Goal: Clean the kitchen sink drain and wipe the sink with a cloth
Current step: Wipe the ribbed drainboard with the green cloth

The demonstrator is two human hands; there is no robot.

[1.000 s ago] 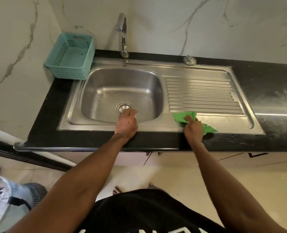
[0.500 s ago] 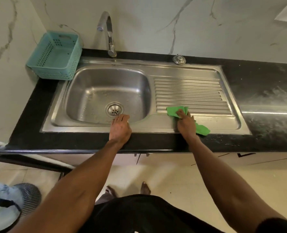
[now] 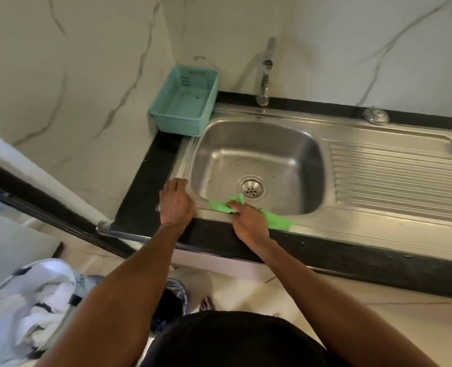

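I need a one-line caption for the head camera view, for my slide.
Right hand presses a green cloth along the sink front rim; left hand rests on its corner.

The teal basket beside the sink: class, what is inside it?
The teal basket shows only its bare floor with one small dark spot; nothing lies inside. Its near wall hides the front strip of the floor.

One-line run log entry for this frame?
phase: wiping sink front rim | right hand: presses green cloth | left hand: braced on sink corner
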